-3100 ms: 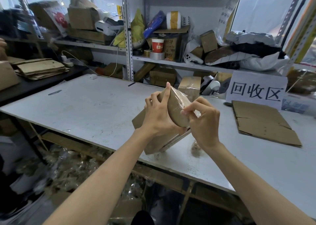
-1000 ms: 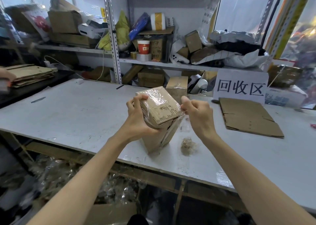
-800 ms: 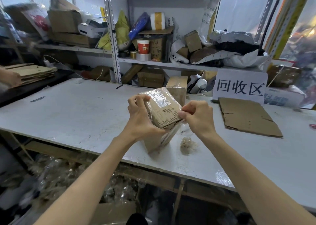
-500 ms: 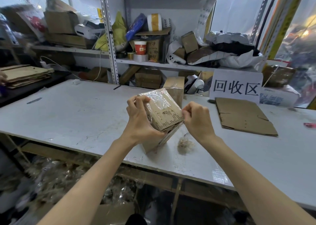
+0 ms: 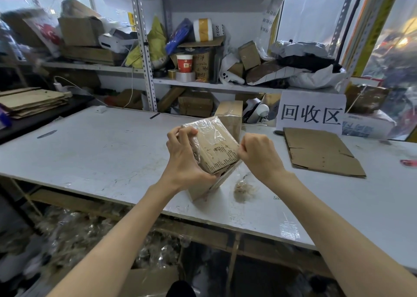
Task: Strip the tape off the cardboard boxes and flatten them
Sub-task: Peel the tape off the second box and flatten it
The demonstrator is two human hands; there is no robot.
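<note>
A small cardboard box (image 5: pixel 215 149) wrapped in clear tape stands tilted on one corner on the white table (image 5: pixel 101 152). My left hand (image 5: pixel 184 159) grips its left side, fingers curled over the top edge. My right hand (image 5: pixel 257 153) is curled at the box's right edge and pinches a strip of clear tape there. A wad of stripped tape (image 5: pixel 244 189) lies on the table just right of the box. A second taped box (image 5: pixel 230 114) stands behind.
A flattened cardboard sheet (image 5: pixel 320 153) lies at the right, below a white sign (image 5: pixel 311 114). Flattened boxes are stacked (image 5: pixel 31 101) on a dark bench at left. Cluttered shelves run along the back. Loose tape scraps lie under the table's front edge.
The box has been turned since three seconds ago so its taped face points up. Over the last second my right hand has stayed at its right edge, picking at the tape.
</note>
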